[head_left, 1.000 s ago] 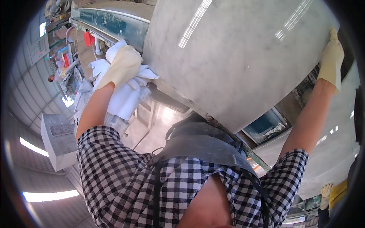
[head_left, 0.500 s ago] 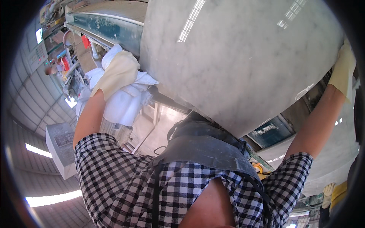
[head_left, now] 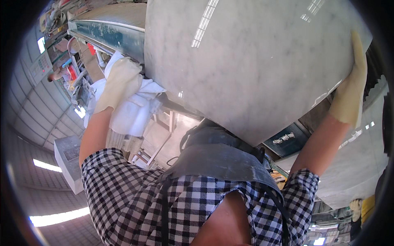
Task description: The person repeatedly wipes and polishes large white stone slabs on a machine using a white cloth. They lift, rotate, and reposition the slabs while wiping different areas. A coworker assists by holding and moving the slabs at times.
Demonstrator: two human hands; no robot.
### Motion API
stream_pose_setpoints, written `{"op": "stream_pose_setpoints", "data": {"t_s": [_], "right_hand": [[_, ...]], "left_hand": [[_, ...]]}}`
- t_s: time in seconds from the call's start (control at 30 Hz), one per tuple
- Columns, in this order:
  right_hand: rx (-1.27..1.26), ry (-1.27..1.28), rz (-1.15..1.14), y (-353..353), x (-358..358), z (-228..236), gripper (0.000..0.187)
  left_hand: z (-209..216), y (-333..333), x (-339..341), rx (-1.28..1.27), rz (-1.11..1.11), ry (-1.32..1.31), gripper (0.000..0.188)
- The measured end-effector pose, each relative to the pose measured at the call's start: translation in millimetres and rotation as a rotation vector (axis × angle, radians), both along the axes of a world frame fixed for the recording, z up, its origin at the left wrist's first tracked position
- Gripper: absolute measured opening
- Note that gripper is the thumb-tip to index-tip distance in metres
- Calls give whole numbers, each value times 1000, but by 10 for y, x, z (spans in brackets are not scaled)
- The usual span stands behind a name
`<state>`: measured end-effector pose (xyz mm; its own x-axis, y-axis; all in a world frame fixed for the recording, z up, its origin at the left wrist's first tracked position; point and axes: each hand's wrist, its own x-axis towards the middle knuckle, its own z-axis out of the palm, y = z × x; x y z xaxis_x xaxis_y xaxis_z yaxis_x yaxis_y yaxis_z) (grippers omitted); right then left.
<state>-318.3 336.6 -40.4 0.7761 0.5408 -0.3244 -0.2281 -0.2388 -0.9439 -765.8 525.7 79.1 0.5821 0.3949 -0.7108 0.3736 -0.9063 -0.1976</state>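
Note:
A large, glossy, grey-white marble-like slab fills the upper middle, its near corner pointing toward my apron. At its left edge, my left hand in a cream rubber glove is closed round a bunched white cloth, which hangs below the hand. My right hand, in a matching glove, lies along the slab's right edge. Its visible fingers stretch out toward the far right corner; the rest are hidden by the angle.
A teal-sided bench runs beyond my left hand. A pale block-like box is at the lower left. Another grey slab is at the right, near a person's gloved hand. A control panel shows at far left.
My right hand has come nearer and leftward along the slab's edge, its fingers now visible. My left hand and the cloth have shifted slightly left in view, as has the slab.

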Motion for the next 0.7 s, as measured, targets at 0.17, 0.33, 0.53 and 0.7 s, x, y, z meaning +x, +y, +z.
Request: {"op": "stream_pose_setpoints", "data": {"t_s": [0.17,0.33,0.53,0.7], "right_hand": [[-37,60,-132,-185,-321,63,45],[-81,131,-180,-114,-359,161,46],[-37,62,-102,-261,-276,150,43],[-140,-160,28,-278,-272,121,44]], "left_hand": [[-81,26,-56,8,-27,221,17],[-101,4,-105,-51,-47,130,15],[-44,-71,-45,-84,-50,123,14],[-20,37,-13,-172,-47,166,17]]}}
